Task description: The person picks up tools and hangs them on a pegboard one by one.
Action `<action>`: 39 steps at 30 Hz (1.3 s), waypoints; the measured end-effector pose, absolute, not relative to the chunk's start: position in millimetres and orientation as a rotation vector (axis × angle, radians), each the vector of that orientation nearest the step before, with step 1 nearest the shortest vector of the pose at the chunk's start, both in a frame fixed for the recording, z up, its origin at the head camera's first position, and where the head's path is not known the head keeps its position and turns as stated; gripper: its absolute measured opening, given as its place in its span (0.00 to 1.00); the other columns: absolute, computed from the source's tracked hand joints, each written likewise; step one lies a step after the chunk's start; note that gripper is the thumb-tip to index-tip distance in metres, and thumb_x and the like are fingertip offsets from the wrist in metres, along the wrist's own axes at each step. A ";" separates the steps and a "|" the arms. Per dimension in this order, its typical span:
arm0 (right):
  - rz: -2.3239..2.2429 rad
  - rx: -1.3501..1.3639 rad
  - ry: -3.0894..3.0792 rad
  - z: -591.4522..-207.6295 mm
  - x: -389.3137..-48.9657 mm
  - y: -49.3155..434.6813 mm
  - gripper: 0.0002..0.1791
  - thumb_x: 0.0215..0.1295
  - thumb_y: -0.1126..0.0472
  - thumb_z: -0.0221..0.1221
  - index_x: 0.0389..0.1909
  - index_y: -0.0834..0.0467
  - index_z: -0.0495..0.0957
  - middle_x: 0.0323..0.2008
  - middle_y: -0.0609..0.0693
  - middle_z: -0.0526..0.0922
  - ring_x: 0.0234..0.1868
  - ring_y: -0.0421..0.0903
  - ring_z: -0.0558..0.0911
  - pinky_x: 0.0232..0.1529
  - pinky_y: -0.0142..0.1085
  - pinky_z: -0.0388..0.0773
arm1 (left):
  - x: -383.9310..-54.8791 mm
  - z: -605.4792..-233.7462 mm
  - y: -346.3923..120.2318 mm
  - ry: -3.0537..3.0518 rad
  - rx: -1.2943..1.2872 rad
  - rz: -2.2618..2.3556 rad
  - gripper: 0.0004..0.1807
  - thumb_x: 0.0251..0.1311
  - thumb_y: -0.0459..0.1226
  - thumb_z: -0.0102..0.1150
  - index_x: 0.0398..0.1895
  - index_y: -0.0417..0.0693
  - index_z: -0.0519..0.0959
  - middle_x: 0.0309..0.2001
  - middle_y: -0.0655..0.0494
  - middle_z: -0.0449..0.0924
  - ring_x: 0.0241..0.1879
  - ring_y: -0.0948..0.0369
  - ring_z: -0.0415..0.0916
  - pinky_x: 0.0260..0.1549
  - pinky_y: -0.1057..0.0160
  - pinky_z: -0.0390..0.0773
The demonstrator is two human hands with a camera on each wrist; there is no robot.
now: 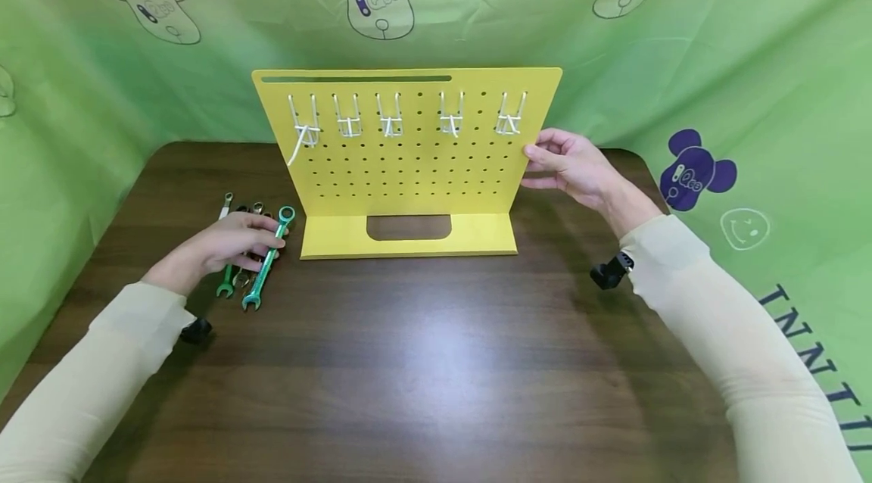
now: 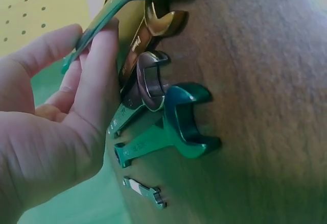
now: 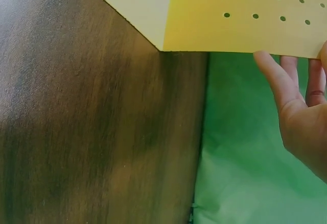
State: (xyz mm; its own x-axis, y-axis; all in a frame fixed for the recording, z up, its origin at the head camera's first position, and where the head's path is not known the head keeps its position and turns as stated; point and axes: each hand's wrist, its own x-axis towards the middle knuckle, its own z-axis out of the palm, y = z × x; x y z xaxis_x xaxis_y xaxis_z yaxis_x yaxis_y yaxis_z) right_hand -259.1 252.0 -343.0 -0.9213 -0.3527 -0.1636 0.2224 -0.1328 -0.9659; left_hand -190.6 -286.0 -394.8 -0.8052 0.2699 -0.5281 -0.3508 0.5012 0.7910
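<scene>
My left hand (image 1: 235, 241) pinches a shiny green combination wrench (image 1: 263, 276) between thumb and fingers, its ring end up and its open end toward me. Several other wrenches lie under and beside that hand. In the left wrist view they include a copper one (image 2: 135, 55), a dark one (image 2: 149, 86), a green one (image 2: 148, 141) and a small one (image 2: 144, 189). At the yellow pegboard (image 1: 409, 199), my right hand (image 1: 575, 169) grips the right edge, thumb at the front and fingers behind. White wire hooks (image 1: 304, 136) hang in a row along the board's upper part.
The pegboard stands on a brown wooden table (image 1: 436, 392), near its back edge, with a cut-out in its base. A green printed curtain (image 1: 477, 21) surrounds the table at the back and sides. Each wrist wears a black camera mount (image 1: 611, 271).
</scene>
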 end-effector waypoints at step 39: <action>-2.127 -0.152 1.819 -345.8 -256.1 251.1 0.08 0.62 0.65 0.61 0.39 0.61 0.73 0.37 0.54 0.78 0.40 0.52 0.81 0.51 0.61 0.70 | -177.1 -316.0 -263.6 1.811 0.541 1.769 0.13 0.58 0.21 0.57 0.46 0.38 0.77 0.39 0.48 0.82 0.41 0.52 0.82 0.44 0.52 0.80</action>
